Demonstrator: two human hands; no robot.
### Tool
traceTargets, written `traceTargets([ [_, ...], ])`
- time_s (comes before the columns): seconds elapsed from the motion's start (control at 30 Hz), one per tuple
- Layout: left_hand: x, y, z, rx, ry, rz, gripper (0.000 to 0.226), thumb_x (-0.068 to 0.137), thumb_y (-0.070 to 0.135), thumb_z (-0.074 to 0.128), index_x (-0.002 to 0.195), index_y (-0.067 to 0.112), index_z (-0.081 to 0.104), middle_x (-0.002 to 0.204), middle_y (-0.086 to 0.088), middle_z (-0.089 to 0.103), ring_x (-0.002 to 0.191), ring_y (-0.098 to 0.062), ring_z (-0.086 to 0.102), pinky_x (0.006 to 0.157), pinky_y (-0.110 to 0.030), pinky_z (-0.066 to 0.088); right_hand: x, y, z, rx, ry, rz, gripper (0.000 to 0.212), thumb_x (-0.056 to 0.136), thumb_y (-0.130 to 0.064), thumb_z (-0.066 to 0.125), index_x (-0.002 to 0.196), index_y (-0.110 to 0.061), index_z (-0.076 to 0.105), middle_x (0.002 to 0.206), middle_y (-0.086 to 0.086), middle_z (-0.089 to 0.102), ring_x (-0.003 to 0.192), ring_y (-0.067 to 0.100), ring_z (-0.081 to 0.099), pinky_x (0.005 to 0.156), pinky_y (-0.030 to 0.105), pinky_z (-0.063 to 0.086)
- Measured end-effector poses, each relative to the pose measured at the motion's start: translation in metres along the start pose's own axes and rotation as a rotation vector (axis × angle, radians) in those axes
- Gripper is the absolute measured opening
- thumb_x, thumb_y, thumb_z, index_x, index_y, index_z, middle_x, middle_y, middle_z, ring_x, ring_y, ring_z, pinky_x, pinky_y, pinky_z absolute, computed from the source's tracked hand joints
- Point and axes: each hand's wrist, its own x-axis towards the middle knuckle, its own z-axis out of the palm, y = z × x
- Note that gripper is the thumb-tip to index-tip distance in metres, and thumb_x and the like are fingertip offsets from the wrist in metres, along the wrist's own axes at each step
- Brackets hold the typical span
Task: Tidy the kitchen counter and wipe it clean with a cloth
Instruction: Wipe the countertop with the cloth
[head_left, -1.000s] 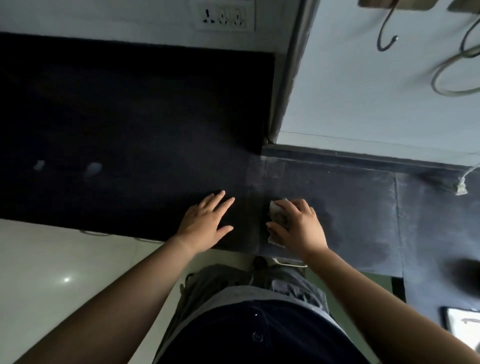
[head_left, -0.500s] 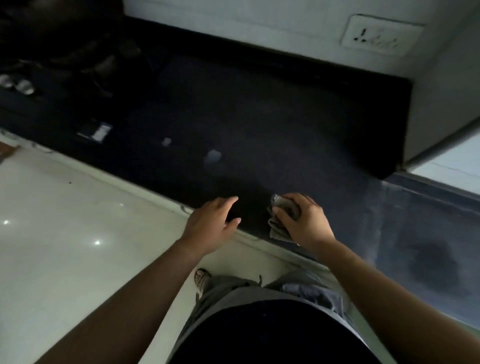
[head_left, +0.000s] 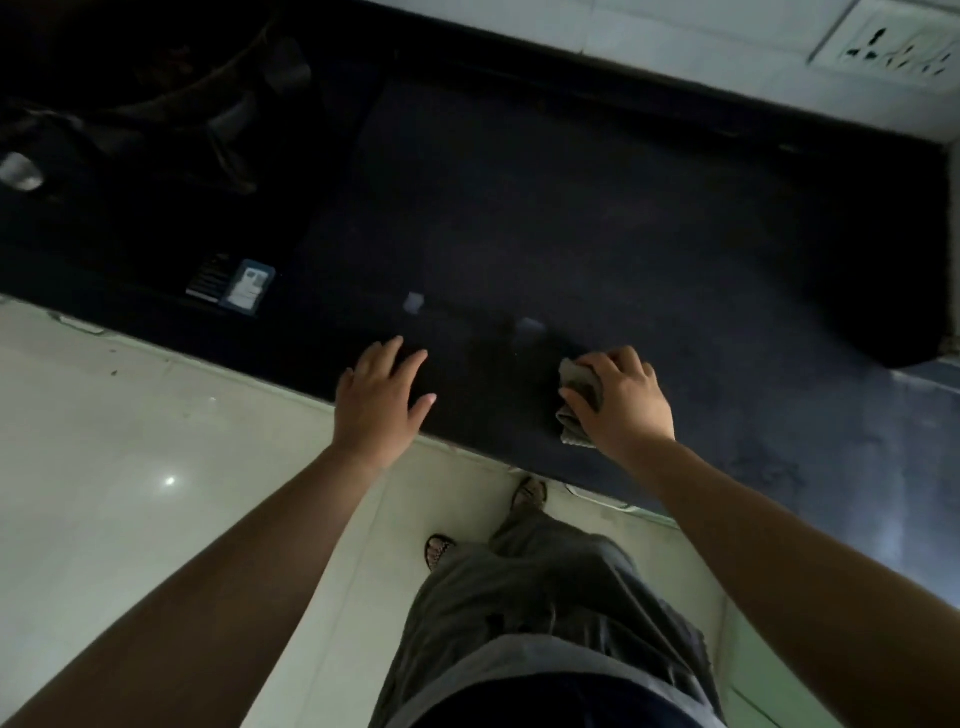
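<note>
Nearest the camera stand the person's two legs in grey trousers (head_left: 524, 587), with two sandalled feet (head_left: 529, 492) on the pale floor (head_left: 130, 467). Two bare forearms reach forward to the front edge of the dark counter (head_left: 571, 218). The left hand (head_left: 382, 397) lies flat at that edge, fingers spread, holding nothing. The right hand (head_left: 626, 402) is curled around one crumpled grey cloth (head_left: 579, 402) and presses it onto the counter near the edge; most of the cloth is hidden under the palm.

Just beyond the hands two small pale patches (head_left: 414, 302) show on the surface; what they are cannot be made out. Farther left sits one small label or card (head_left: 247, 286), its print unreadable. The far left corner holds dark shapes lost in shadow, with one pale rounded object (head_left: 20, 171) cut off by the frame. On the wall at the far right is one socket plate (head_left: 898, 44).

Compared with half a second ago, the view has swung left, both hands have travelled left along the edge, and the cloth remains gripped.
</note>
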Motion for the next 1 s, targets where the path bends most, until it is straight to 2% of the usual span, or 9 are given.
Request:
traceTargets([
  [0.13,0.003,-0.011,0.007,0.004,-0.005,0.001,0.056,0.089,0.046,0.043,0.14,0.022,0.038,0.15,-0.013,0.034,0.138,-0.036,0.03,0.101,-0.057,0.036,0.025,-0.008,0.016,-0.011,0.094,-0.093,0.039,0.084,-0.042,0.061,0.118,-0.022,0.056,0.121,0.007,0.05,0.104,0.033,0.045,0.056,0.031,0.041],
  [0.23,-0.001,-0.01,0.01,-0.025,-0.038,-0.001,0.055,0.09,0.046,0.036,0.139,0.023,0.039,0.149,-0.013,0.036,0.137,-0.037,0.032,0.099,-0.059,0.038,0.059,-0.02,0.023,0.013,0.158,-0.096,0.038,0.085,-0.041,0.059,0.116,-0.019,0.057,0.119,0.011,0.051,0.104,0.035,0.045,0.053,0.033,0.044],
  [0.37,0.005,-0.015,0.008,-0.021,-0.032,0.031,0.054,0.089,0.047,0.039,0.139,0.025,0.04,0.147,-0.013,0.038,0.134,-0.035,0.035,0.1,-0.055,0.037,0.098,-0.038,0.027,0.016,0.198,-0.052,0.037,0.089,-0.041,0.054,0.116,-0.016,0.056,0.12,0.014,0.049,0.105,0.037,0.044,0.052,0.036,0.045],
  [0.5,0.005,-0.023,0.01,-0.04,-0.024,0.061,0.055,0.089,0.048,0.041,0.139,0.026,0.039,0.148,-0.012,0.036,0.134,-0.034,0.033,0.103,-0.053,0.034,0.079,-0.038,0.033,0.033,0.17,-0.166,0.033,0.089,-0.035,0.052,0.117,-0.017,0.055,0.117,0.018,0.052,0.099,0.041,0.046,0.063,0.045,0.05],
  [0.57,0.005,-0.023,0.012,-0.05,-0.028,0.062,0.056,0.088,0.048,0.041,0.14,0.027,0.037,0.149,-0.012,0.034,0.135,-0.033,0.031,0.103,-0.054,0.033,0.053,-0.03,0.039,-0.021,0.172,-0.241,0.034,0.088,-0.038,0.051,0.117,-0.02,0.055,0.116,0.016,0.055,0.096,0.04,0.049,0.071,0.046,0.047],
  [0.63,0.008,-0.026,0.013,-0.056,-0.037,0.084,0.056,0.088,0.049,0.042,0.14,0.029,0.036,0.149,-0.011,0.032,0.135,-0.032,0.029,0.103,-0.055,0.031,0.041,-0.026,0.044,-0.069,0.204,-0.232,0.034,0.087,-0.041,0.051,0.115,-0.023,0.054,0.113,0.013,0.057,0.094,0.037,0.05,0.072,0.045,0.045],
  [0.8,0.024,-0.045,0.007,-0.059,-0.075,0.231,0.058,0.086,0.053,0.042,0.14,0.032,0.037,0.15,-0.01,0.03,0.137,-0.028,0.024,0.105,-0.05,0.025,0.047,-0.037,0.047,-0.158,0.247,-0.097,0.033,0.085,-0.041,0.054,0.112,-0.021,0.058,0.112,0.011,0.057,0.095,0.036,0.048,0.072,0.045,0.043],
  [0.93,0.032,-0.063,-0.002,-0.043,-0.108,0.387,0.055,0.088,0.049,0.041,0.139,0.03,0.038,0.149,-0.012,0.033,0.136,-0.028,0.026,0.103,-0.051,0.032,0.068,-0.077,0.048,-0.027,0.28,0.338,0.036,0.09,-0.039,0.053,0.12,-0.02,0.054,0.122,0.013,0.05,0.107,0.039,0.043,0.084,0.05,0.035],
  [1.0,0.038,-0.078,-0.006,-0.019,-0.12,0.49,0.053,0.089,0.045,0.04,0.139,0.03,0.037,0.15,-0.01,0.033,0.135,-0.027,0.03,0.104,-0.051,0.033,0.076,-0.098,0.052,0.011,0.281,0.431,0.035,0.091,-0.04,0.05,0.121,-0.021,0.053,0.125,0.013,0.048,0.109,0.038,0.041,0.085,0.049,0.034],
])
